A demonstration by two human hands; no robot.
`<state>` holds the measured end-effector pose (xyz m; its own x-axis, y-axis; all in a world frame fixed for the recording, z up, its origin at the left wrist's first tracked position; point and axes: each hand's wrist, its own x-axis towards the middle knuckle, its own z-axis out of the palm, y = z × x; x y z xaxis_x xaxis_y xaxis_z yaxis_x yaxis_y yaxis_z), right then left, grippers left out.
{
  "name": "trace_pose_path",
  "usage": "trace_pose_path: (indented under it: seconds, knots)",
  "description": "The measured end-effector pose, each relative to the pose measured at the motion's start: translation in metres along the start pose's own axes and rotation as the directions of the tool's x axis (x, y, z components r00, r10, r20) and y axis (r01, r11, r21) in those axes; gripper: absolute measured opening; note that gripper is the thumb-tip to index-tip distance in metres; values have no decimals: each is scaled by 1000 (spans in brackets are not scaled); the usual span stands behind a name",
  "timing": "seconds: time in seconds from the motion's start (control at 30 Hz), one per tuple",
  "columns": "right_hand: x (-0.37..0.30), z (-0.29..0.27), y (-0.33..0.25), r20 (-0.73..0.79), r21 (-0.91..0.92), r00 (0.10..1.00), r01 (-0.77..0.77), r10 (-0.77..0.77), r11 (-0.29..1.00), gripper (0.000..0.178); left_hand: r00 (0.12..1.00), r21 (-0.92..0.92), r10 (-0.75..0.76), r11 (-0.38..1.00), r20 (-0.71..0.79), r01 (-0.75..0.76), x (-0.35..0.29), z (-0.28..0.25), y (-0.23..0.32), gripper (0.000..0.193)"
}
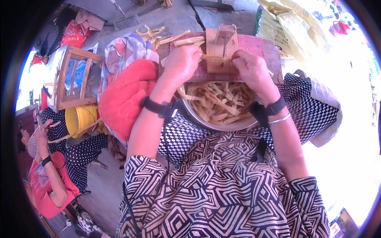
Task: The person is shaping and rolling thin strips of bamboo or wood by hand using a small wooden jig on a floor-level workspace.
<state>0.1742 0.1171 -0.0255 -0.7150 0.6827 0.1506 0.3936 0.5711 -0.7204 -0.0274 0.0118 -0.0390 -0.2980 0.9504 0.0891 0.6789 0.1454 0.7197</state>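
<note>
A flat, pale tan fibrous strip [216,58] runs between my hands across a small wooden block [212,44]. My left hand [183,62] is closed with its fingertips at the strip's left end. At the other end, my right hand [251,68] pinches the strip between thumb and fingers. A thin upright metal piece [224,47] stands on the block under a wooden crosspiece [226,31]. The block rests on a reddish board [258,47]. Just below the board, a round pale basin [222,127] on my lap holds many curled tan strips [218,101].
Loose strips [152,35] lie past the board's left end. A red towel [129,95] drapes beside my left arm. Further left are a wooden stool [75,79], a yellow bucket [81,119] and another person [49,178] handling a strip. Yellowish sacks [281,31] stand at the far right.
</note>
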Motion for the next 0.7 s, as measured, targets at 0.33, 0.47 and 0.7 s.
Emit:
trace_pose_path:
  seconds: [0.33, 0.47, 0.7]
  knots:
    - [-27, -17, -22, -106, 60, 977, 194, -187, 979, 21, 998, 96, -23, 995, 53, 18, -29, -12, 53, 17]
    - [-25, -17, -32, 32, 393, 987, -159, 159, 906, 22, 976, -177, -47, 980, 213, 86, -41, -13, 89, 20]
    - [-52, -23, -39, 763, 645, 639, -745, -93, 169, 23, 957, -567, -31, 800, 287, 196, -32, 12, 58, 27]
